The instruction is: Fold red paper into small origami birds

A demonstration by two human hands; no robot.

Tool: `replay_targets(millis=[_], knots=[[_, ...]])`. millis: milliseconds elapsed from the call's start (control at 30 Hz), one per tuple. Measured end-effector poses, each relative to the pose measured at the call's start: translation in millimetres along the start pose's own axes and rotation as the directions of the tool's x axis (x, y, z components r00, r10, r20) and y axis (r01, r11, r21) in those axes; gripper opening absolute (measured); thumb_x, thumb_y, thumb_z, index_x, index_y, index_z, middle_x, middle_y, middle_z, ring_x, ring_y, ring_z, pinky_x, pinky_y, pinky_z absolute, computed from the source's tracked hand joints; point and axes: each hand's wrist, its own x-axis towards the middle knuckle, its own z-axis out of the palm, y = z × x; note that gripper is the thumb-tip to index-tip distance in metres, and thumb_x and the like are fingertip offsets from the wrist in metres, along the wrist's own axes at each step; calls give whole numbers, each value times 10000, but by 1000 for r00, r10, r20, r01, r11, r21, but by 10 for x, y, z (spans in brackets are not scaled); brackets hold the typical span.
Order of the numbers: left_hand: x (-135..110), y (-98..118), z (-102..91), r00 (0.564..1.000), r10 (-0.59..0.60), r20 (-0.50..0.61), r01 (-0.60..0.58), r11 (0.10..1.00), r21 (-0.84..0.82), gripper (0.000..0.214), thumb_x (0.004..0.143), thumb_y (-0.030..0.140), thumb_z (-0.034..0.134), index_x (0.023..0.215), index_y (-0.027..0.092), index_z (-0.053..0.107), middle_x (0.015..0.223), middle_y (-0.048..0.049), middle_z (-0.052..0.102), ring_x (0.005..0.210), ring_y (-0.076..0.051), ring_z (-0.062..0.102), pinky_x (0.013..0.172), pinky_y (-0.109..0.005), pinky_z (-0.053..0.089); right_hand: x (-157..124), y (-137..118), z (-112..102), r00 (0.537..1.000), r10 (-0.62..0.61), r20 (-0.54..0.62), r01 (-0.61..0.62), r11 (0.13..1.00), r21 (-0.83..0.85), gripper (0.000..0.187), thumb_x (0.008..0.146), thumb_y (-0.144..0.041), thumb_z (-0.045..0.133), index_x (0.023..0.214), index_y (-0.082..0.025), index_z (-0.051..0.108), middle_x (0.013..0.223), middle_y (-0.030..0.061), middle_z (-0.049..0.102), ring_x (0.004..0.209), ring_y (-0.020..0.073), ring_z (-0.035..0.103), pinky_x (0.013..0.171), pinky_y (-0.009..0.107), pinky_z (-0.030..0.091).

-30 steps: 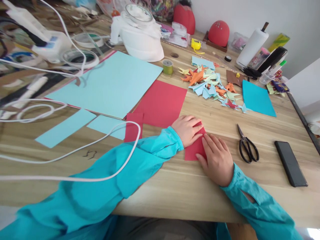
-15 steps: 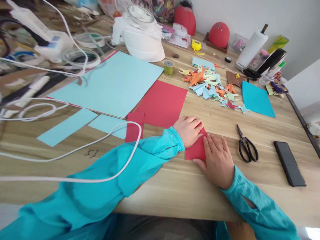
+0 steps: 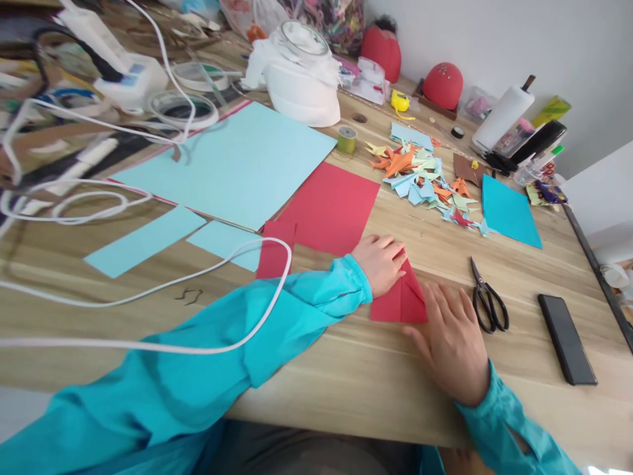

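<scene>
Head: red paper (image 3: 388, 307) partly hidden

Red paper (image 3: 398, 302), partly folded
Creased; lies flat, below and right of frame centre. Right edge slants; upper left portion covered.

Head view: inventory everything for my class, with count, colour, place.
Folded paper: one, red, under left hand
Square sheet: one, red, beyond left hand
Strip: one, red, beside square sheet
Large sheet: one, pale blue, left
Cut pieces: two, pale blue, near large sheet
Folded shapes: many, multicoloured, back
Spool: one, green, beside large sheet
Scissors: one, black, beyond right hand
Small sheet: one, bright blue, beyond scissors
Phone: one, black, right
Tape measure: one, yellow, back
Cable: count unclear, white, left
Other clutter: uncounted, mixed, back
Sleeves: two, turquoise, front
Left hand: one, bare, on folded paper
Right hand: one, bare, beside folded paper
</scene>
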Motion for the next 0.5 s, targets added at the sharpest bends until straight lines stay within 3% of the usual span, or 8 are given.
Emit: replay_targets(millis=[133, 500], knots=[[2, 2, 13, 1000, 2, -19, -2, 1000, -3, 339, 877, 361, 449, 1066, 141, 623, 1192, -112, 576, 1068, -255, 486, 819, -397, 383, 251, 43, 68, 995, -92, 45, 89, 994, 57, 577, 892, -494, 362, 1288, -83, 442, 1277, 165, 535, 1257, 306, 391, 1048, 506, 253], [15, 4, 15, 1000, 16, 7, -16, 1000, -17, 327, 881, 330, 424, 1010, 134, 651, 1202, -115, 567, 1054, -263, 481, 817, -401, 370, 548, 96, 246, 991, -133, 11, 133, 991, 36, 608, 898, -481, 360, 1292, -22, 418, 1258, 190, 542, 1229, 294, 408, 1062, 505, 218]])
